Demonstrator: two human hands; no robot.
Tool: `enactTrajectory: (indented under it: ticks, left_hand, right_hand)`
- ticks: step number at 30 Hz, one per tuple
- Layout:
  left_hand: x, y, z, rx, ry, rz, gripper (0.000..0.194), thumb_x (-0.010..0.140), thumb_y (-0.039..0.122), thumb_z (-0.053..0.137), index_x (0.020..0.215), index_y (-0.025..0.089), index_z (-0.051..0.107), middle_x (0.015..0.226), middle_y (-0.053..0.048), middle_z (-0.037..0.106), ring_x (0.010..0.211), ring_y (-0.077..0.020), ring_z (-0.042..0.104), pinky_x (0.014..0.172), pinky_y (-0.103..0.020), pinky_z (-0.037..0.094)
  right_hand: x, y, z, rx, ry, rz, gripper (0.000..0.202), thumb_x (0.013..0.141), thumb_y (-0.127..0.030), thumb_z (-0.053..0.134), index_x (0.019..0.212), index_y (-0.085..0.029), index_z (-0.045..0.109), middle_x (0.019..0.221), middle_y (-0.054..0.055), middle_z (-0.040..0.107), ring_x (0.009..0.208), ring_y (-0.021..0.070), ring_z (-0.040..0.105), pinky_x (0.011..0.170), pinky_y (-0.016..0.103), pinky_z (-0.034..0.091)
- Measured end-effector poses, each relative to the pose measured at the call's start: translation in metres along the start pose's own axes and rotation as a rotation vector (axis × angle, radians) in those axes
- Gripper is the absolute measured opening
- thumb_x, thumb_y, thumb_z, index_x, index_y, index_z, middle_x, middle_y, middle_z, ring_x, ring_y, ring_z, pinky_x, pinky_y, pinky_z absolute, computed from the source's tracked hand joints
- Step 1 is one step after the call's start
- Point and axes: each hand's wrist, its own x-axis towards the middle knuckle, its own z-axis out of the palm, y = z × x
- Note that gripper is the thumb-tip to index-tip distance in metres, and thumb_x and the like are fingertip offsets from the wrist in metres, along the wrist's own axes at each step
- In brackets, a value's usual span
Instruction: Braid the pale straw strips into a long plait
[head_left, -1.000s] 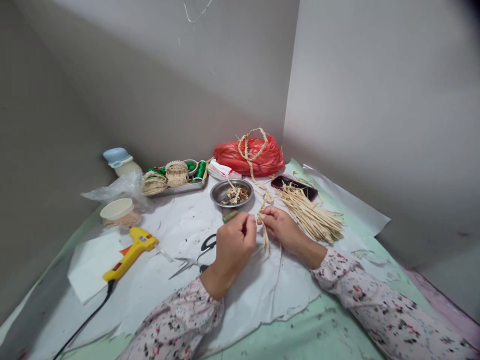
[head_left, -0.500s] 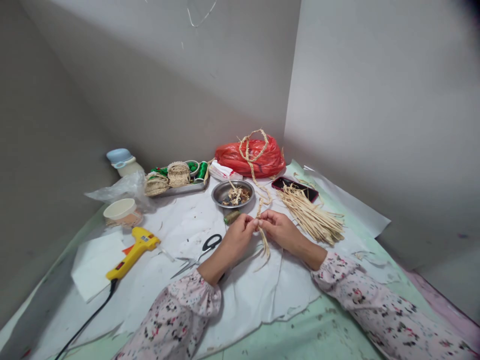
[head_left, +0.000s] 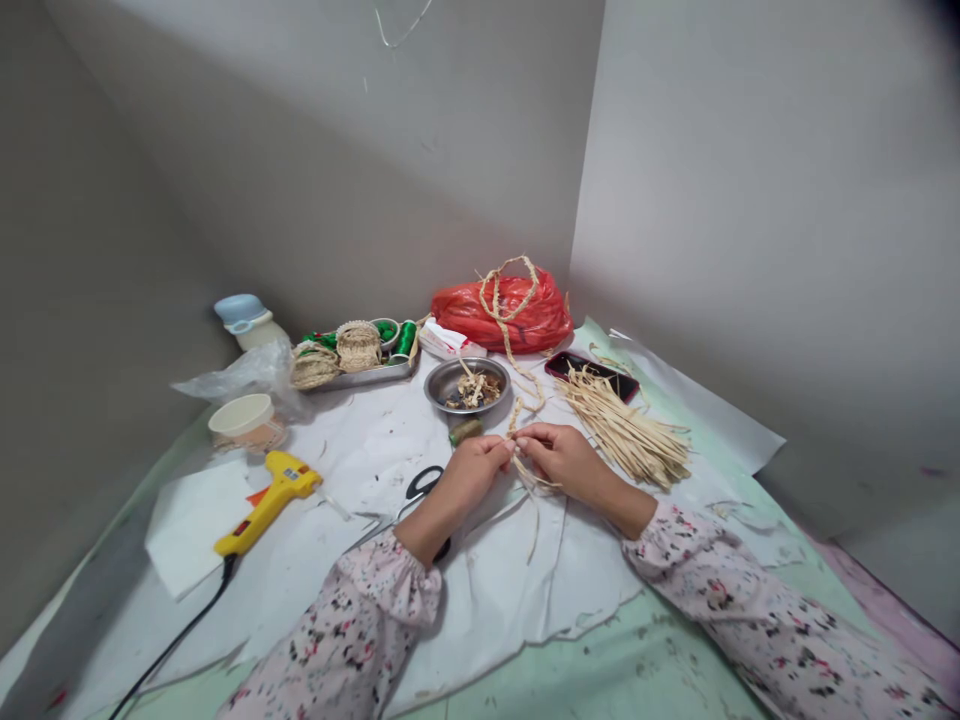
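A long straw braid runs from the red plastic bag down to my fingers, with its far end looped on top of the bag. My left hand pinches the near end of the braid between thumb and fingers. Close against it, my right hand is closed on the straw strands at the same spot. Loose strand ends hang below the fingers, some to the right and one down over the paper. The exact grip of the fingertips is too small to make out.
Right of my hands lies a bundle of straw beside a phone. A metal bowl of scraps stands ahead. Scissors lie partly under my left forearm. Leftward are a yellow glue gun, a cup and a tray.
The loose strands below my fingers have spread apart, some swinging right toward my right palm. Both hands have shifted slightly left, and my left forearm covers more of the scissors.
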Motion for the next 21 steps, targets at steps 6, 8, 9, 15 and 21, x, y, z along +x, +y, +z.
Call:
enactTrajectory:
  ticks: [6,8,9,15,21]
  left_hand:
    - [0.001,-0.004,0.001,0.017,0.093,-0.033,0.028,0.075,0.038,0.051,0.056,0.018,0.051,0.046,0.006,0.037,0.045,-0.0094,0.026,0.048,-0.025,0.015]
    - [0.002,-0.005,0.002,-0.009,0.099,-0.036,0.029,0.076,0.038,0.052,0.055,0.018,0.052,0.045,0.005,0.038,0.044,-0.0092,0.027,0.047,-0.025,0.015]
    - [0.002,-0.005,0.002,-0.029,0.099,-0.041,0.029,0.076,0.038,0.053,0.055,0.018,0.052,0.045,0.005,0.038,0.044,-0.0089,0.026,0.046,-0.025,0.014]
    - [-0.002,0.0,0.001,-0.281,0.037,-0.142,0.026,0.074,0.037,0.06,0.06,0.017,0.05,0.047,0.009,0.03,0.04,-0.0052,0.018,0.043,-0.024,0.008]
    - [-0.006,0.005,-0.002,-0.513,-0.038,-0.158,0.037,0.069,0.041,0.067,0.059,0.02,0.039,0.049,0.01,0.029,0.039,-0.0027,0.016,0.041,-0.023,0.005]
  right_hand:
    - [-0.002,-0.006,-0.001,-0.195,0.131,-0.005,0.029,0.086,-0.041,0.052,0.07,-0.018,0.061,0.052,-0.004,0.055,0.05,0.011,0.047,0.052,0.022,0.034]
    - [-0.005,-0.012,0.001,-0.207,0.158,0.001,0.029,0.086,-0.041,0.052,0.071,-0.018,0.061,0.055,-0.003,0.058,0.053,0.0118,0.05,0.053,0.022,0.035]
    - [-0.007,-0.015,0.004,-0.219,0.167,-0.009,0.028,0.087,-0.04,0.052,0.072,-0.018,0.061,0.057,-0.003,0.06,0.054,0.012,0.052,0.054,0.022,0.036]
    - [-0.021,-0.02,0.017,-0.504,0.185,-0.275,0.02,0.091,-0.029,0.051,0.082,-0.017,0.064,0.077,0.002,0.067,0.066,0.0132,0.059,0.062,0.023,0.039]
    - [-0.028,-0.015,0.021,-0.958,0.207,-0.654,0.022,0.095,-0.023,0.044,0.083,-0.016,0.061,0.072,0.003,0.061,0.057,0.0131,0.052,0.052,0.026,0.03]
